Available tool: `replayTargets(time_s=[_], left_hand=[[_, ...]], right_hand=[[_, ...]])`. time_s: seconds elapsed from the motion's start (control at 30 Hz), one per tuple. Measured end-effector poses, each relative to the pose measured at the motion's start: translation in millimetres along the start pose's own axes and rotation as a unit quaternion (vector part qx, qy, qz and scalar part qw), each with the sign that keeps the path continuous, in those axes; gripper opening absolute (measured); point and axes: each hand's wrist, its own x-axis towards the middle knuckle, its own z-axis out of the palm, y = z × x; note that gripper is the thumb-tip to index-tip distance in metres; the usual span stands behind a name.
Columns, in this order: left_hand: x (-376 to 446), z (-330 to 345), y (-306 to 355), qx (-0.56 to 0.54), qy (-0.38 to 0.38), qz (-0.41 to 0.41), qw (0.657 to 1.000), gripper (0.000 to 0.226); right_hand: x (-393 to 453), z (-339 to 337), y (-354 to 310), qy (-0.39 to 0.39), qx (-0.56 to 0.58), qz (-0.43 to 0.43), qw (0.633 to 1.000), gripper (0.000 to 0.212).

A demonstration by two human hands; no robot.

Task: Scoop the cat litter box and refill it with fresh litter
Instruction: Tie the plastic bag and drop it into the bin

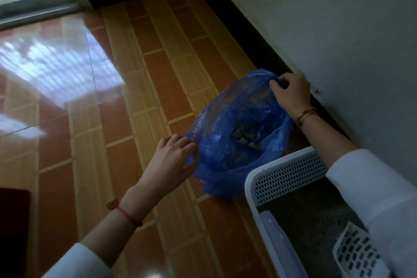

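A blue plastic bag [228, 160] stands open on the tiled floor, with several grey litter clumps [244, 136] at its bottom. My left hand [174, 160] pinches the bag's near-left rim. My right hand [291, 92] grips the far rim by the wall. Both pull the mouth apart. The white litter box [266, 212] sits at the lower right, with a perforated step [291, 178] and grey litter [316, 221] inside. A white slotted scoop [356, 253] lies in the litter, partly under my right sleeve.
A grey wall [338, 29] with a dark skirting board [243, 29] runs along the right, close to the bag and box. A sliding-door track [33, 11] lies at the top left. A dark red mat [13, 221] edges in at the lower left.
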Motion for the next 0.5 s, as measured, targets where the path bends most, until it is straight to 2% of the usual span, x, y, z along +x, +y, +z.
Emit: replayTargets(time_s=[0.07,0.17,0.27,0.4,0.5], left_hand=[[0.6,-0.8,0.1,0.002,-0.026,0.005,1.0,0.031],[3.5,0.1,1.3,0.037,-0.092,0.061,0.993,0.04],[6.3,0.7,5.0,0.053,-0.122,0.096,0.986,0.038],[8.7,-1.0,5.0,0.067,-0.129,0.111,0.983,0.028],[12.7,-15.5,5.7,0.049,-0.082,0.091,0.991,0.027]], right_hand=[[-7.3,-2.3,-2.4,0.008,0.012,-0.021,1.0,0.017],[-20.2,-8.3,-7.9,0.007,0.02,-0.032,0.999,0.016],[-36.0,-14.7,-15.7,-0.01,0.029,-0.033,0.999,0.017],[-54.3,-22.7,-21.0,-0.046,0.033,-0.042,0.997,0.02],[-63.8,-29.5,-25.5,-0.064,0.036,-0.057,0.996,0.021]])
